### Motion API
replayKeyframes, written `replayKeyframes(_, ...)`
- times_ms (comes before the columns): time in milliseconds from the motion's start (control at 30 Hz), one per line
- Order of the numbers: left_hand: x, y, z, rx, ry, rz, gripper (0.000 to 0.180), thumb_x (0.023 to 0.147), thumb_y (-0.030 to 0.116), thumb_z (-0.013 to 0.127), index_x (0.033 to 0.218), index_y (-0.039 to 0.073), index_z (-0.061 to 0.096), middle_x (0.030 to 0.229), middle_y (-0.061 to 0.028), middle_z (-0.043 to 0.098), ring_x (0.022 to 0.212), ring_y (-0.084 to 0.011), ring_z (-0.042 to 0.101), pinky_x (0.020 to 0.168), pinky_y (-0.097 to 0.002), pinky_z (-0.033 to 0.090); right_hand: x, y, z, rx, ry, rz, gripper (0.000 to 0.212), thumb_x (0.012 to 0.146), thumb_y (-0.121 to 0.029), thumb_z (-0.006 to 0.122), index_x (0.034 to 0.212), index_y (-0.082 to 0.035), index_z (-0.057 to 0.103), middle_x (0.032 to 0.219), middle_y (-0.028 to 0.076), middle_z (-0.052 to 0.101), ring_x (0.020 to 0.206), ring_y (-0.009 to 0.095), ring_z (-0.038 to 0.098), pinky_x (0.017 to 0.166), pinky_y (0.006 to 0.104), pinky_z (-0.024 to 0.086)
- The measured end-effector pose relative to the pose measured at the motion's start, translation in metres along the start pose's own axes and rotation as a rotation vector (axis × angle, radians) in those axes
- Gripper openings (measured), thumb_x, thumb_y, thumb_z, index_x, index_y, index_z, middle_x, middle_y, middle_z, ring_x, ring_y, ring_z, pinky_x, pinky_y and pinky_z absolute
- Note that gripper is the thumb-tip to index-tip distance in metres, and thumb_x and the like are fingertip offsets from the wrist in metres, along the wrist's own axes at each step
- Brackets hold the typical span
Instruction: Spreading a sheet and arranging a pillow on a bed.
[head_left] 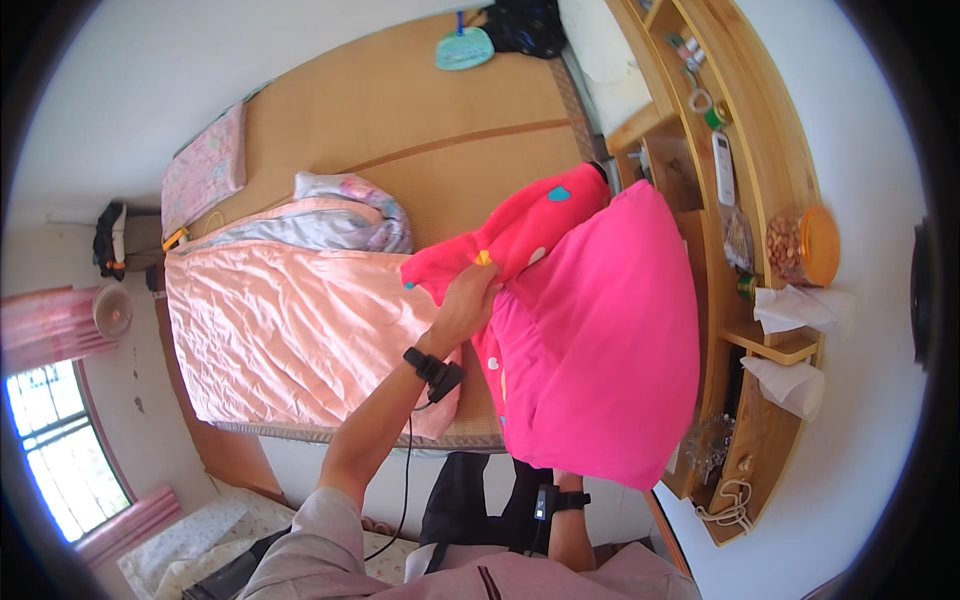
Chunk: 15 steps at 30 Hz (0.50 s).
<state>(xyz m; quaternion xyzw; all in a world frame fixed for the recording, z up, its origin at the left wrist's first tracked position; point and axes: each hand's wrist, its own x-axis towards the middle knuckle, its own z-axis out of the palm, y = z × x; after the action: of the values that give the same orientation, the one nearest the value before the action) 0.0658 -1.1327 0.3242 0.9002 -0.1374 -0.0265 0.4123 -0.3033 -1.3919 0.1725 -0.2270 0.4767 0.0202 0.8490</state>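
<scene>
My left hand [470,303] is closed on a red-pink fleece cloth [520,225] dotted with blue, yellow and white patches. This fleece joins or overlaps a smooth, puffy bright pink cloth [610,350]; whether they are one garment I cannot tell. The pink cloth hangs raised over the front right of the bed, its lower edge above my right forearm. My right wrist [570,502] shows below that edge, while the hand itself is hidden behind the cloth. Beside my left hand lies a wrinkled peach quilt [290,330], its patterned grey-white side folded over at the top.
The bed has a tan woven mat [400,110]. A pink pillow [207,165] lies at its far left, and a teal fan [464,48] and a black bag [525,25] at the far end. Along the right, a wooden shelf [770,150] holds an orange-lidded jar [803,246], tissues and small items.
</scene>
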Motion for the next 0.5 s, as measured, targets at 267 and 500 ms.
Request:
replayKeyframes(267,0.019,0.046,-0.237,0.153,0.505,0.024,0.018,0.091,0.012,0.064,0.104,0.0,0.064,0.09,-0.0232,0.065,0.085,-0.0419,0.064,0.072,-0.0475,0.05,0.0,-0.059,0.294,-0.121,-0.511,-0.072,0.051,0.101,-0.034,0.054,0.144,-0.009,0.042,0.143,0.01,0.051,0.13,0.026,0.051,0.111,0.0463,0.041)
replayKeyframes(500,0.042,-0.079,-0.413,0.322,0.738,-0.168,0.052,0.089,0.024,0.069,0.132,0.001,0.052,0.117,-0.0268,0.063,0.111,-0.0438,0.06,0.093,-0.0471,0.048,0.041,-0.098,0.601,-0.444,-0.307,-0.074,0.054,0.101,-0.035,0.054,0.145,-0.005,0.042,0.145,0.013,0.051,0.134,0.027,0.048,0.113,0.0435,0.039)
